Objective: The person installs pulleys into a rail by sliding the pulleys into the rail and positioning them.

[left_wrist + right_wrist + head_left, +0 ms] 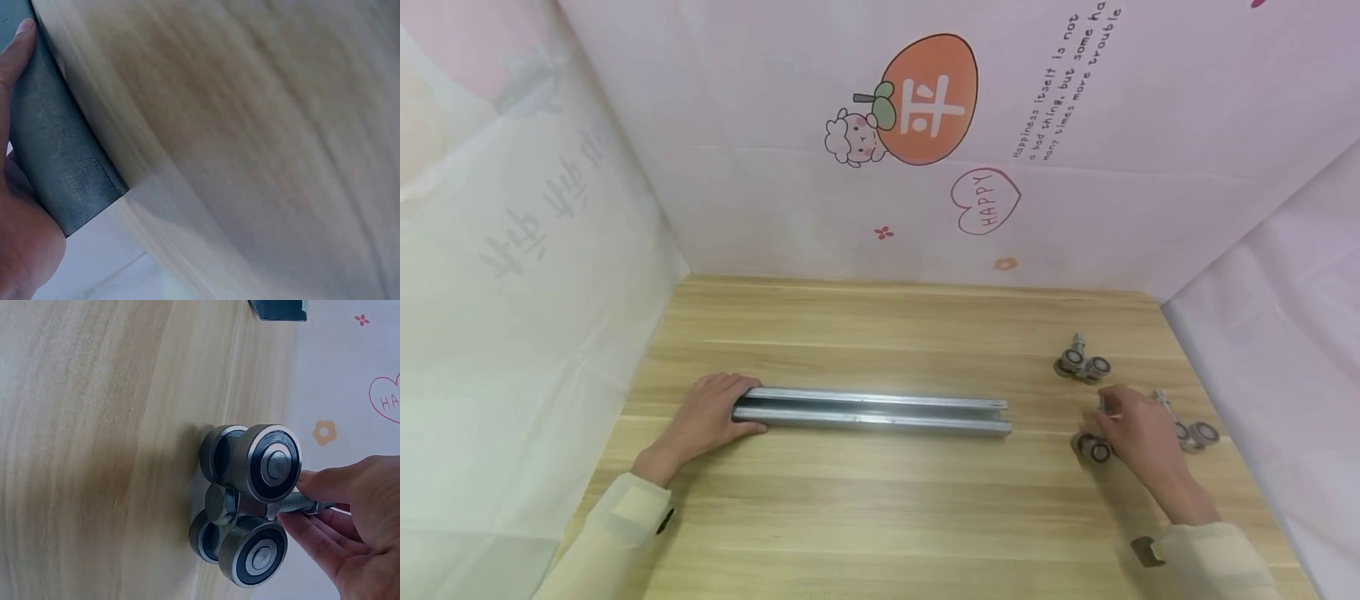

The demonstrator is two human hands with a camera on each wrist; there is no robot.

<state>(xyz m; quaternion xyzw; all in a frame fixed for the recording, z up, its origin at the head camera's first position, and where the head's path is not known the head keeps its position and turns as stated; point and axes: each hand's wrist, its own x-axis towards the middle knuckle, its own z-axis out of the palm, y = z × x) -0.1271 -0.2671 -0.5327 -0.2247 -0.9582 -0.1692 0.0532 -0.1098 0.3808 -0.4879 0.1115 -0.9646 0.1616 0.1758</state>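
Observation:
A metal C-channel rail (880, 421) lies lengthwise on the wooden table with its slot facing up. My left hand (711, 412) grips the rail's left end; in the left wrist view its thumb (22, 47) lies along the grey side of the rail (65, 156). On the right, my right hand (1142, 433) pinches the threaded bolt (297, 503) of a roller trolley (1093, 448). The right wrist view shows this trolley's paired wheels (275, 464) pointing away from the fingers, close over the table.
Another roller trolley (1081, 365) rests beyond my right hand, bolt pointing away. A third trolley (1195, 433) is just right of that hand, partly hidden by it. White printed sheets (775, 192) stand behind the wooden table (850, 517) and along both sides.

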